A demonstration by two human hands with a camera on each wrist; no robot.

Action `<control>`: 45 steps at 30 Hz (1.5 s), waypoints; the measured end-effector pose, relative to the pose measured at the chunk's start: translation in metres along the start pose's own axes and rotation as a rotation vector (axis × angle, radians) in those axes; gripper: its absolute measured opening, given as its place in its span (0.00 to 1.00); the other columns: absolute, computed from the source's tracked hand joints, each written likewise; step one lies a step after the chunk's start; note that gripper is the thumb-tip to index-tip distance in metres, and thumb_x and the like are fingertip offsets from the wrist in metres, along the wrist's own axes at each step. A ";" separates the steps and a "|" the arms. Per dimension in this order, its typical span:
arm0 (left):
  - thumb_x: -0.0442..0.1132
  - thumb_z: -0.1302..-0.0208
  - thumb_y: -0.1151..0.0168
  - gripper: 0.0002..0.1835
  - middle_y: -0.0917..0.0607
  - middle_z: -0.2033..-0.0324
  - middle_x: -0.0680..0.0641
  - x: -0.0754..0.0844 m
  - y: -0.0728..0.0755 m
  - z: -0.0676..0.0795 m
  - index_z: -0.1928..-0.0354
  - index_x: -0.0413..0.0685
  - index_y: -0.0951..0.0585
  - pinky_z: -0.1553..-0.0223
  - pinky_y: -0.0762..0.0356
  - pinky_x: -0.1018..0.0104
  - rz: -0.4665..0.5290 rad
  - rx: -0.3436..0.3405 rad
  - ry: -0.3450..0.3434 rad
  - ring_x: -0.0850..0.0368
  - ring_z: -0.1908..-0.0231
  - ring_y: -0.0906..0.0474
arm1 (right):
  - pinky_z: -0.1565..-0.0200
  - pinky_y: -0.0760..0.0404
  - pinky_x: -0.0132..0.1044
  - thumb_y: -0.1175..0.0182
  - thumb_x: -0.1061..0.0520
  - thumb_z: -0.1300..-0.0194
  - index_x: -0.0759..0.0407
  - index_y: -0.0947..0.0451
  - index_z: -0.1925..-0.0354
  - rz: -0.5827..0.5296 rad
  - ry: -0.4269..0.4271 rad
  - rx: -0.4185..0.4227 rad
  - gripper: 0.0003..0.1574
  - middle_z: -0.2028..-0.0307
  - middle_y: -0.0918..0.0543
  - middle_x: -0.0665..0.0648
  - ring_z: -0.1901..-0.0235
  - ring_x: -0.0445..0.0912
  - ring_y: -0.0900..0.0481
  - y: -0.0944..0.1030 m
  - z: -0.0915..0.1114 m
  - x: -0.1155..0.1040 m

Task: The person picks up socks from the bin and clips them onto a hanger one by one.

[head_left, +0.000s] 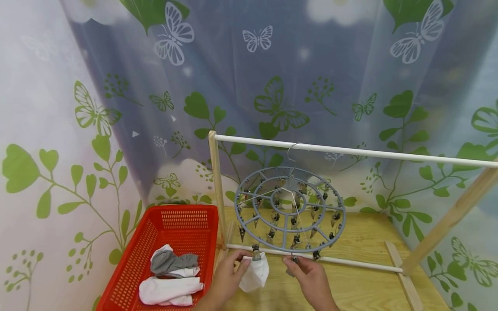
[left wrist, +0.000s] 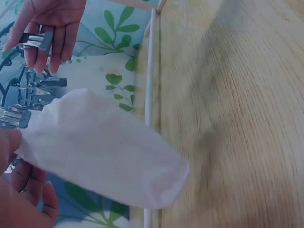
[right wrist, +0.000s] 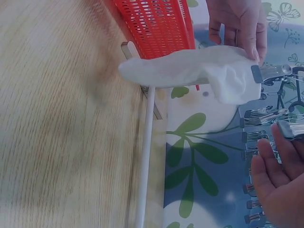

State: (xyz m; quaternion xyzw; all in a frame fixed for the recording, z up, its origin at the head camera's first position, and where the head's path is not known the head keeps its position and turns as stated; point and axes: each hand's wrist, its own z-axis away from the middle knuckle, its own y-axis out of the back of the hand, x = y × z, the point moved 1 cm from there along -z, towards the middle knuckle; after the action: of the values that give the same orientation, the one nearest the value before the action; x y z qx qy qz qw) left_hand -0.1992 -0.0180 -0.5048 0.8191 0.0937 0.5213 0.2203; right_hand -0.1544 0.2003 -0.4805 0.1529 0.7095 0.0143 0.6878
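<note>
A white sock (head_left: 254, 276) hangs from a metal clip (head_left: 256, 252) at the near rim of a round grey drying hanger (head_left: 285, 248). My left hand (head_left: 228, 274) pinches the sock's upper edge beside that clip. The sock's toe (left wrist: 166, 185) points away from the clip in the left wrist view. To the right, my right hand (head_left: 313, 283) holds another clip (left wrist: 39, 41) between thumb and fingers, with no cloth in it. Several more clips dangle from the hanger's rings.
The hanger hooks over a white rail (head_left: 350, 151) on a wooden-legged rack. A red basket (head_left: 155, 211) stands at left, holding a grey-and-white sock bundle (head_left: 175, 262) and white socks (head_left: 167, 290). A lower white bar (head_left: 358, 262) crosses behind the hands, above the wooden tabletop (head_left: 362, 233).
</note>
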 end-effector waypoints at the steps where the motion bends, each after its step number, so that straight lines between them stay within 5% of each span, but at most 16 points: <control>1: 0.41 0.31 0.41 0.07 0.16 0.61 0.51 0.000 0.001 -0.001 0.57 0.47 0.19 0.57 0.24 0.60 -0.004 -0.006 -0.003 0.56 0.59 0.23 | 0.56 0.19 0.34 0.37 0.51 0.34 0.63 0.15 0.57 -0.003 0.007 0.006 0.17 0.58 0.13 0.59 0.56 0.44 0.16 0.001 0.000 0.001; 9: 0.43 0.30 0.41 0.09 0.17 0.64 0.54 -0.005 0.011 -0.011 0.56 0.45 0.20 0.57 0.24 0.61 -0.028 0.007 -0.012 0.58 0.60 0.22 | 0.59 0.19 0.31 0.37 0.54 0.34 0.66 0.16 0.57 -0.044 0.041 0.029 0.15 0.57 0.14 0.61 0.60 0.38 0.17 0.002 0.001 0.003; 15: 0.41 0.32 0.39 0.07 0.17 0.65 0.56 -0.011 0.040 -0.018 0.56 0.49 0.19 0.58 0.23 0.60 -0.103 0.097 0.031 0.59 0.60 0.21 | 0.60 0.19 0.31 0.37 0.55 0.34 0.65 0.15 0.57 -0.035 0.057 0.043 0.14 0.58 0.14 0.61 0.59 0.41 0.16 0.003 0.002 0.003; 19: 0.38 0.33 0.38 0.06 0.17 0.65 0.55 -0.012 0.060 -0.024 0.56 0.47 0.19 0.54 0.23 0.52 -0.163 0.084 0.039 0.55 0.59 0.20 | 0.60 0.18 0.32 0.38 0.56 0.33 0.64 0.15 0.57 -0.018 0.055 0.052 0.13 0.58 0.14 0.60 0.59 0.42 0.16 0.003 0.003 0.003; 25: 0.37 0.35 0.36 0.10 0.15 0.60 0.49 -0.024 0.085 -0.027 0.53 0.44 0.19 0.52 0.24 0.49 -0.364 0.079 0.100 0.50 0.55 0.19 | 0.58 0.18 0.34 0.38 0.52 0.33 0.62 0.15 0.56 -0.029 0.034 0.049 0.15 0.58 0.14 0.59 0.58 0.42 0.16 0.000 0.003 0.002; 30: 0.36 0.37 0.34 0.11 0.14 0.59 0.45 -0.031 0.102 -0.028 0.53 0.43 0.18 0.55 0.24 0.45 -0.524 0.091 0.085 0.47 0.57 0.18 | 0.58 0.19 0.32 0.39 0.50 0.32 0.60 0.14 0.57 0.000 0.059 0.068 0.15 0.59 0.13 0.57 0.58 0.43 0.16 0.001 0.004 0.002; 37: 0.38 0.38 0.34 0.14 0.15 0.55 0.43 -0.044 0.110 -0.025 0.50 0.45 0.18 0.57 0.26 0.39 -0.606 -0.033 0.191 0.43 0.55 0.20 | 0.57 0.19 0.33 0.40 0.49 0.31 0.59 0.15 0.55 0.016 0.024 0.047 0.17 0.59 0.13 0.56 0.56 0.43 0.17 0.005 0.005 0.005; 45: 0.40 0.40 0.32 0.20 0.16 0.52 0.41 -0.061 0.117 -0.021 0.45 0.48 0.20 0.49 0.39 0.24 -0.606 -0.358 0.436 0.36 0.49 0.23 | 0.60 0.19 0.33 0.41 0.50 0.31 0.59 0.15 0.56 0.027 0.023 0.064 0.16 0.60 0.13 0.56 0.59 0.39 0.17 0.006 0.009 0.002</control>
State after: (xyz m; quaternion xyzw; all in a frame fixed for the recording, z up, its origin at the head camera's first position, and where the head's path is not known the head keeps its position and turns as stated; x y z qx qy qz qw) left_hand -0.2533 -0.1395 -0.4931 0.5735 0.2830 0.6023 0.4778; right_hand -0.1448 0.2050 -0.4813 0.1842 0.7153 0.0026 0.6741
